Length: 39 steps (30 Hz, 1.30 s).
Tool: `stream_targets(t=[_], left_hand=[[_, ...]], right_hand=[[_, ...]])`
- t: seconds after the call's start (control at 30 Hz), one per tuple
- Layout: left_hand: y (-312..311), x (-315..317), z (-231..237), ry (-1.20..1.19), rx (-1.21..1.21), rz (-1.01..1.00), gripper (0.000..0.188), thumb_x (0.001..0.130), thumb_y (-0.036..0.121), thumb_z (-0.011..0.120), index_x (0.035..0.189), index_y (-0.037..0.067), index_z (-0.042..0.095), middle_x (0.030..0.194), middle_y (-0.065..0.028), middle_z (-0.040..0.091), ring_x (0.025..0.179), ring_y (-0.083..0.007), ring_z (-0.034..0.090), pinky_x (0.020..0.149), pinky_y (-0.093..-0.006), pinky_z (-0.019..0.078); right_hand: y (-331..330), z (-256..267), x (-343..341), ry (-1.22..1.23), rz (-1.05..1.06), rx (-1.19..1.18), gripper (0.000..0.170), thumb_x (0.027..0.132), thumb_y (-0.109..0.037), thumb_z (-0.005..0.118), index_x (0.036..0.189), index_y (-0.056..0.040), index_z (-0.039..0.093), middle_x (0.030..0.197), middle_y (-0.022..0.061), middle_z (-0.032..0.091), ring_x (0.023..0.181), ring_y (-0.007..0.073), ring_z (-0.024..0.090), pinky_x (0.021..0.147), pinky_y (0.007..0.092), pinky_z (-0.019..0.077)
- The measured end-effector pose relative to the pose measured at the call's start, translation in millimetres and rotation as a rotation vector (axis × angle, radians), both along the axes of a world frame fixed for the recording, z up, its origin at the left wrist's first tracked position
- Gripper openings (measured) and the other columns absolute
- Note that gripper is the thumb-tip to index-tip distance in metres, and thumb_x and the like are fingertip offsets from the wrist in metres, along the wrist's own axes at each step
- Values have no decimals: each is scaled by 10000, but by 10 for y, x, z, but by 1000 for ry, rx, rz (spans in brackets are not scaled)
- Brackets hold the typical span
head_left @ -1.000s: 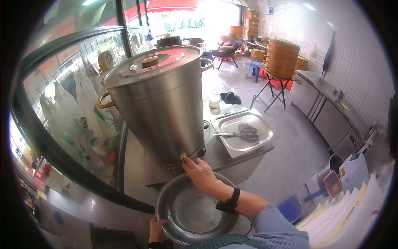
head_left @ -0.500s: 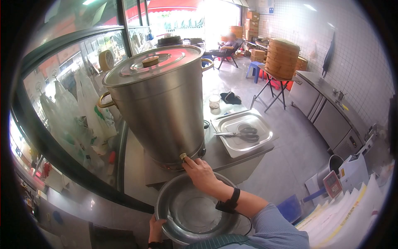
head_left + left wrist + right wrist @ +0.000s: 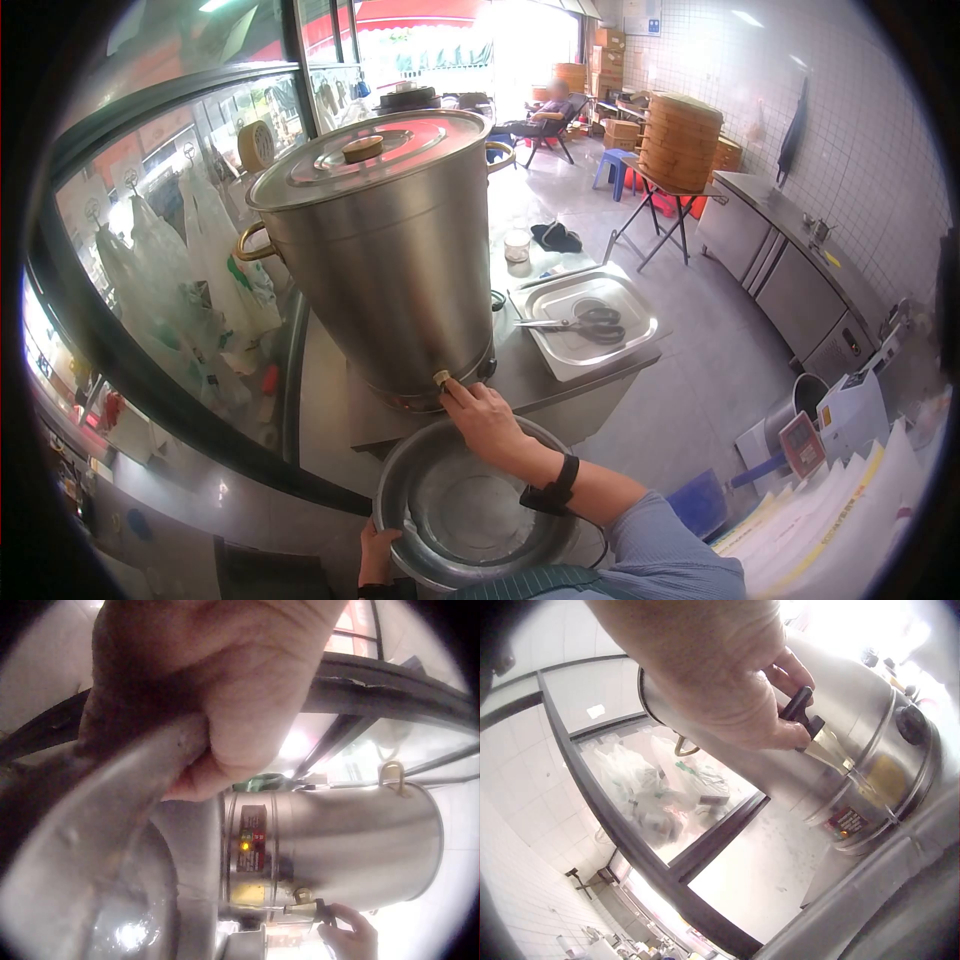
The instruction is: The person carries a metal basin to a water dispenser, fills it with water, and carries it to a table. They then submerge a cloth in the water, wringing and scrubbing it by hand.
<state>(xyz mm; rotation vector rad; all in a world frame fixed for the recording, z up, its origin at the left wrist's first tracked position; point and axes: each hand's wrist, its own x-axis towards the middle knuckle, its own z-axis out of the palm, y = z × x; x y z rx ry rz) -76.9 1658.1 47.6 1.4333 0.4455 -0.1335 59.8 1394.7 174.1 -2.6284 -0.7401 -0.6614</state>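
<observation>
A tall stainless steel urn [image 3: 410, 260] with a lid and brass side handles stands on a counter. My right hand [image 3: 490, 418] pinches the black tap lever [image 3: 801, 709] low on its front. From the brass tap spout [image 3: 831, 752] a thin stream of liquid runs down toward a wide metal basin [image 3: 396, 490]. My left hand [image 3: 377, 552] grips the basin's rim at the near left, thumb over the edge in the left wrist view. Clear liquid glints in the bottom of the basin. A yellow indicator light [image 3: 244, 846] glows on the urn's base.
Right of the urn, scissors [image 3: 590, 322] lie in a shallow steel tray [image 3: 550, 350]. A framed glass partition [image 3: 190, 420] with hanging plastic bags [image 3: 215, 250] runs close on the left. Farther back are stacked bamboo steamers [image 3: 680, 140] and a seated person [image 3: 550, 105].
</observation>
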Motion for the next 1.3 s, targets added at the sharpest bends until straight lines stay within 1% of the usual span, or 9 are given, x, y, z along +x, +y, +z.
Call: stream_targets(t=[0.13,0.53,1.3], left_hand=[[-33,-7,86,2,4,-3,510,628,48,552,1127,-58,541,955,-105,624,854,-212,595,796,-299,447],[-7,-3,27,19,23,1,514,637,36,546,1142,-56,532,966,-110,618,856,-216,590,793,-301,446],[-66,-25,121,33,35,5,497,637,67,545,1119,-55,539,959,-106,616,863,-211,585,804,-297,438]], right_hand=[[-2,1,-1,-3,1,-3,416,710,-37,571,1126,-29,546,1231,113,478,934,272,516,817,401,455],[-3,-14,5,-12,-2,-3,411,716,-43,576,1125,-26,546,1227,107,478,926,262,514,806,391,458],[-4,-5,-4,-22,-3,-15,405,715,-41,566,1119,-21,548,1224,108,476,919,266,516,801,396,461]])
